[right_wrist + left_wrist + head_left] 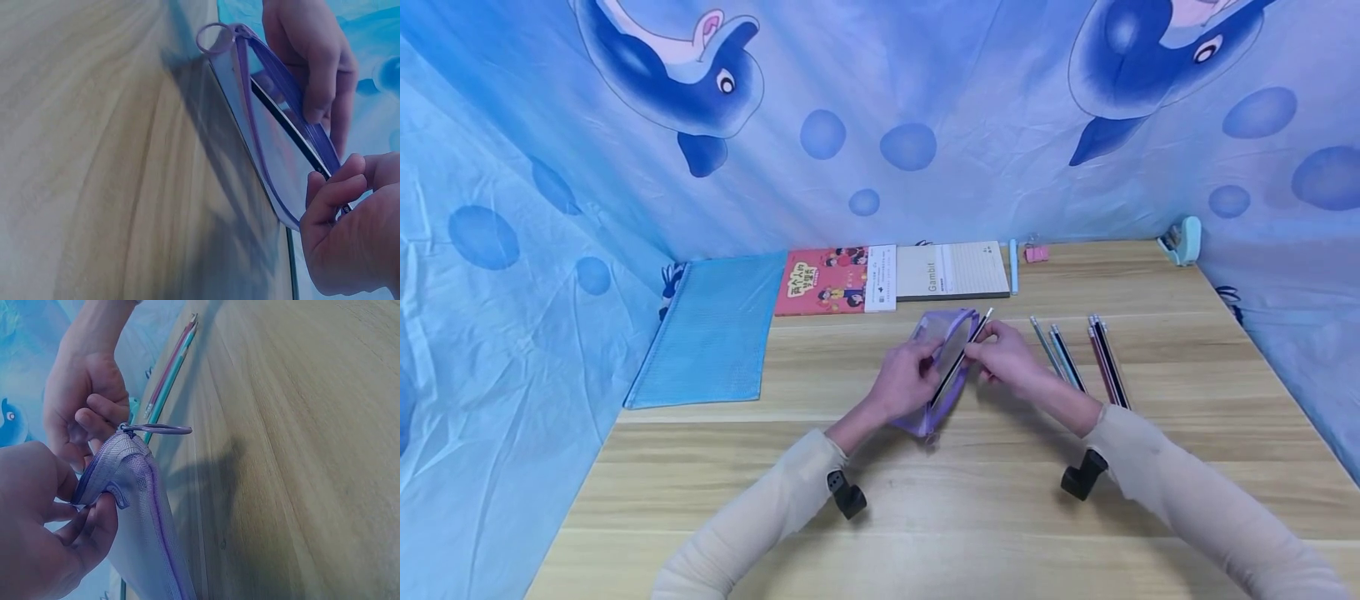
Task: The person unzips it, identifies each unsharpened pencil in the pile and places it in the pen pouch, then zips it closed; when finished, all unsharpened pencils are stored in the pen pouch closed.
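Note:
A purple-edged, see-through mesh zip pouch (934,323) stands on the table with its mouth spread. My left hand (904,379) pinches the pouch's zipped edge between thumb and fingers; the left wrist view shows this grip on the mesh (140,519). In my right hand (1006,358) is a slim black pencil (952,373), slanting down into the pouch mouth. The right wrist view shows the pencil's dark shaft (290,128) lying between the two zip edges, with my right fingers curled round its upper end. A ring pull (215,39) hangs at the pouch's near corner.
Several pencils (1108,358) lie at the right, beside another few pencils (1051,350). Along the back are a blue folder (703,333), a red book (820,283), a notebook (977,271), a light-blue stick (1013,267), pink clips (1036,253) and a teal tape dispenser (1187,242).

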